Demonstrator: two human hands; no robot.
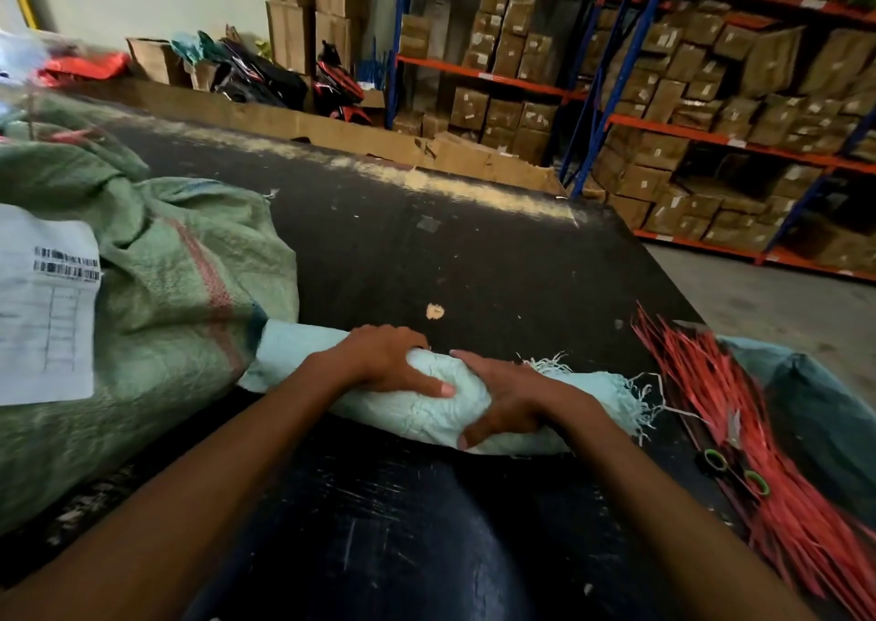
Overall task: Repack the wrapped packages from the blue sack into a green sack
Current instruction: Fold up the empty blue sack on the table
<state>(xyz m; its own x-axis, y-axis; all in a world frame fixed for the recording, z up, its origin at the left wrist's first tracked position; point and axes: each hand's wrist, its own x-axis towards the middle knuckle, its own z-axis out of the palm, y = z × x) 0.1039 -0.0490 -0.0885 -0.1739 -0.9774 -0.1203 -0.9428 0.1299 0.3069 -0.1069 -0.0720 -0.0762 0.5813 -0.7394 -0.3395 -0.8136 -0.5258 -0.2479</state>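
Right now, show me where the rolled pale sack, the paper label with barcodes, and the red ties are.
rolled pale sack (426,419): head view, on its crumpled middle between the hands.
paper label (45,307): head view, on the white sheet's centre.
red ties (739,412): head view, mid-bundle.

Rolled sack (426,412) mid table (450,250) under both hands, full sack (156,298) left, straps (739,431) right
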